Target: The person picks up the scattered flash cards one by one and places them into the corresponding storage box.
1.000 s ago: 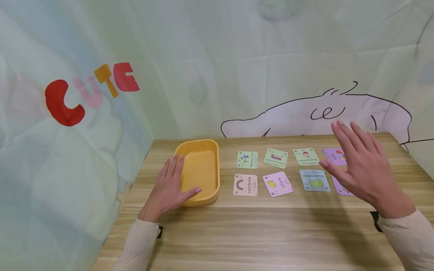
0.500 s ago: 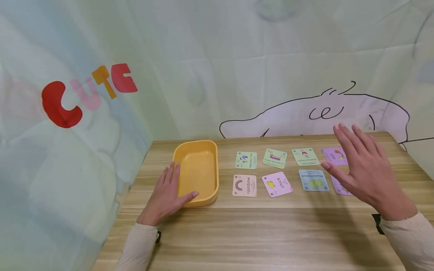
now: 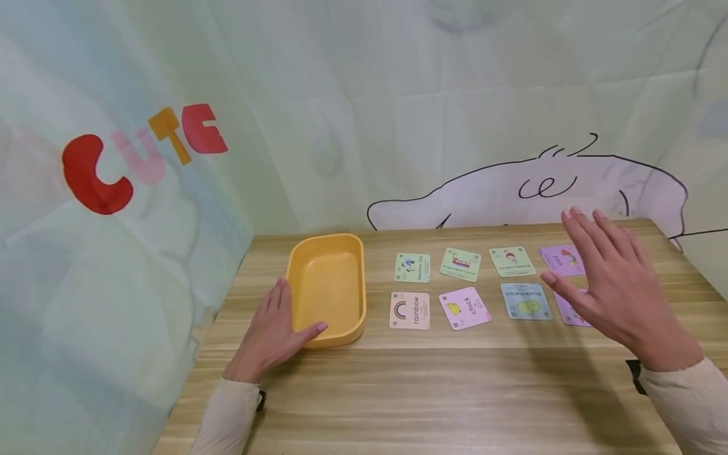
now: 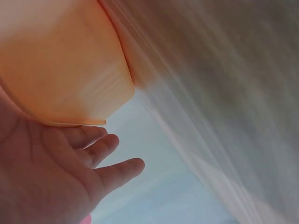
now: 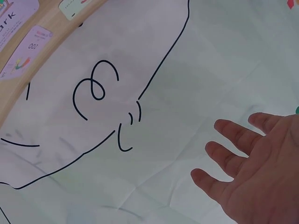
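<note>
In the head view a yellow tray (image 3: pixel 327 297) stands on the left part of the table. My left hand (image 3: pixel 267 328) lies along its left side, fingers straight and thumb across the near corner of the rim. The left wrist view shows the tray's outer wall (image 4: pixel 70 70) against this hand, with the fingers stretched out. My right hand (image 3: pixel 620 300) hovers at the right, fingers extended and holding nothing. It partly covers the purple "zoo" card (image 3: pixel 557 259) and another purple card (image 3: pixel 570 309). In the right wrist view this hand (image 5: pixel 261 172) is spread before the backdrop.
Two rows of picture cards lie right of the tray: Teachers' Day (image 3: pixel 412 268), Dragon Boat Festival (image 3: pixel 460 264), Lantern Festival (image 3: pixel 513 261), rainbow (image 3: pixel 409 310), chick (image 3: pixel 464 309) and muskmelon (image 3: pixel 526 301). A printed cloth (image 3: pixel 455 114) hangs behind the wooden table (image 3: pixel 426 398).
My left hand has slid slightly left and down along the tray, its fingers now outside the rim rather than over it. The right hand stays nearly still; the cards have not moved.
</note>
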Tool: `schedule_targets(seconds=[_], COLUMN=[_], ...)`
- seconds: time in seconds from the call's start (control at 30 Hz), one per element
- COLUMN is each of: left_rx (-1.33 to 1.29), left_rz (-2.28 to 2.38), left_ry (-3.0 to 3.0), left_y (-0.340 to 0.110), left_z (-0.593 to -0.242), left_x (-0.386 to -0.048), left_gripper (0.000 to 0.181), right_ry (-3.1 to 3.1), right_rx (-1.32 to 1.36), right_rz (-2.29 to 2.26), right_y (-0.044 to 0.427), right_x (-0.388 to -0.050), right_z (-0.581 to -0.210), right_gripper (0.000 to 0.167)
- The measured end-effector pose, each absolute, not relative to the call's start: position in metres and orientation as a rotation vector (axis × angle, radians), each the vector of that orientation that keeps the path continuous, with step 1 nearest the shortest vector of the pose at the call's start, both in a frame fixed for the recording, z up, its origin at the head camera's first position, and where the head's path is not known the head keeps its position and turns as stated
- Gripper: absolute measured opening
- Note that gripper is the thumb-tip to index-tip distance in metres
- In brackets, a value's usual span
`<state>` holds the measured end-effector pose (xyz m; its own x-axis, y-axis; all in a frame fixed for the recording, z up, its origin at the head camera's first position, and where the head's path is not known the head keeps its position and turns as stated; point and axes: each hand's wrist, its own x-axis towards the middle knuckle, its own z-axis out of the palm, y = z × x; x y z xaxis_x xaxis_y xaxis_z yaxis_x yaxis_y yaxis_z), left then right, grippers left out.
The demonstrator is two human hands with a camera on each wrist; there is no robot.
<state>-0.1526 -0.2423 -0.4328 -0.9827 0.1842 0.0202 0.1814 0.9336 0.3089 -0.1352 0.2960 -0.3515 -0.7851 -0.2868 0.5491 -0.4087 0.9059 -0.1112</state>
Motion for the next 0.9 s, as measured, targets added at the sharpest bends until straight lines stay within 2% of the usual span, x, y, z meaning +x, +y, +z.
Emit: schedule_targets(seconds=[0.9], left_rx=[0.220], left_rz=[0.574], left_ry=[3.005], left_y=[-0.243], left_z=[-0.430], left_x=[-0.153], left_gripper=[0.129], right_ry=[-2.621], right_rx=[0.423], right_rz=[0.316], right_y=[0.314], right_x=[-0.138], right_z=[-0.354], right_gripper=[0.081])
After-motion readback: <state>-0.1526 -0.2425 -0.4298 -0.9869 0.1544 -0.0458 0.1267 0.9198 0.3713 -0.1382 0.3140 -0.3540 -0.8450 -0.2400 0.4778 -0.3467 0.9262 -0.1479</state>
